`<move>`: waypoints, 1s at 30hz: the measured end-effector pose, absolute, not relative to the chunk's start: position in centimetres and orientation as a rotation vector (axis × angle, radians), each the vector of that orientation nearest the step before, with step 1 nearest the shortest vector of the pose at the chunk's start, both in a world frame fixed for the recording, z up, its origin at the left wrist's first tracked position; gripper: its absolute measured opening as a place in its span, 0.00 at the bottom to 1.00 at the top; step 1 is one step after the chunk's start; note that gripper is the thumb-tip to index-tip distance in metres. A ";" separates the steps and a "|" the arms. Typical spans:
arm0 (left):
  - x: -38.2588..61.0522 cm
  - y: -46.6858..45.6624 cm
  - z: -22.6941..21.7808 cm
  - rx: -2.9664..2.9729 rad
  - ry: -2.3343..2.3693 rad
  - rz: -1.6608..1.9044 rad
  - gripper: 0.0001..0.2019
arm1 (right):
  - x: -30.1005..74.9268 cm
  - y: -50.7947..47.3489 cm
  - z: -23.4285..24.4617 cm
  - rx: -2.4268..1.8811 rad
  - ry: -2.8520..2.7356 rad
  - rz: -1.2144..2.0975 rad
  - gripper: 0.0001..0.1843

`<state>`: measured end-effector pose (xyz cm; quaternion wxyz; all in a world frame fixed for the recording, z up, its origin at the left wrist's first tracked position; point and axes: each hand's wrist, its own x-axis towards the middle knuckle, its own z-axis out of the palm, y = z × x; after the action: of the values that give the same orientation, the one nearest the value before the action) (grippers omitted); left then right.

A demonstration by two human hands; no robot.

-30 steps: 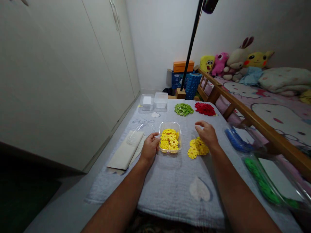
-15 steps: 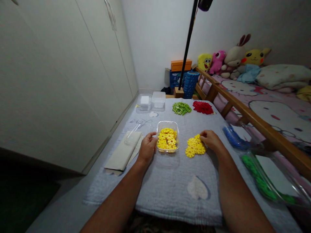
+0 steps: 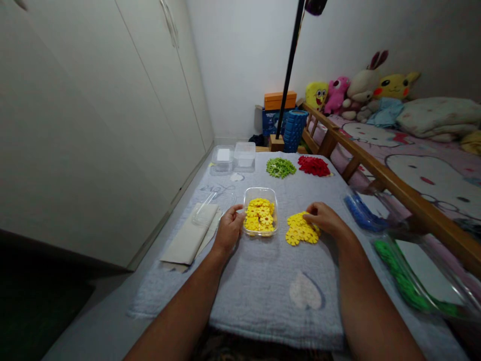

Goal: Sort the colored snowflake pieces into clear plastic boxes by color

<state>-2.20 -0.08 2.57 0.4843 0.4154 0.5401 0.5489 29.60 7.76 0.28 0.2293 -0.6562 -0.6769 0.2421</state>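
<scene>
A clear plastic container (image 3: 277, 220) in the middle of the table holds many yellow flower-shaped discs (image 3: 259, 213). My left hand (image 3: 230, 226) grips its left side, thumb at the rim. To the right of the container, a loose pile of the same yellow discs (image 3: 298, 234) lies on the cloth. The fingers of my right hand (image 3: 323, 216) are pinched on discs at the pile's upper right edge; how many they hold is hidden.
A light green pile (image 3: 281, 168) and a red pile (image 3: 314, 166) lie at the back. Clear containers (image 3: 245, 156) stand back left. Folded beige cloth (image 3: 191, 235) and a clear lid (image 3: 206, 209) lie left. Packed blue (image 3: 364, 213) and green pieces (image 3: 398, 276) sit by the bed rail (image 3: 376, 165).
My right hand has shifted slightly left over the loose pile, and discs at its top have moved a little. The left hand still grips the container, which is nearly unmoved.
</scene>
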 end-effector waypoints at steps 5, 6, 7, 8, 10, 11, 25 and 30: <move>-2.4 0.0 2.2 1.046 1.334 1.332 0.22 | 29.1 7.2 1.1 -1.637 -1.629 0.949 0.10; -2.4 0.0 2.2 1.044 1.332 1.333 0.22 | 28.9 7.0 1.4 -1.609 -1.585 0.980 0.11; -2.4 0.0 2.2 1.041 1.330 1.335 0.22 | 28.7 6.8 1.8 -1.587 -1.543 1.003 0.12; -2.4 0.0 2.2 1.038 1.329 1.336 0.22 | 28.4 6.6 2.3 -1.567 -1.500 1.021 0.13; -2.4 0.0 2.1 1.038 1.328 1.335 0.22 | 27.8 6.2 3.2 -1.520 -1.420 1.059 0.15; -2.4 0.0 2.1 1.039 1.328 1.335 0.22 | 27.4 6.1 3.6 -1.490 -1.389 1.073 0.16; -2.2 0.0 2.0 0.992 1.290 1.342 0.23 | 19.5 4.3 5.1 -1.163 -1.608 0.472 0.06; -2.2 0.0 2.0 0.966 1.266 1.351 0.24 | 16.7 3.7 5.0 -1.094 -1.801 0.276 0.07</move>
<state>-2.15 0.04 2.03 0.5028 0.3999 0.5240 0.5592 16.72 3.73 4.98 0.4864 -0.4498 -0.7404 0.1135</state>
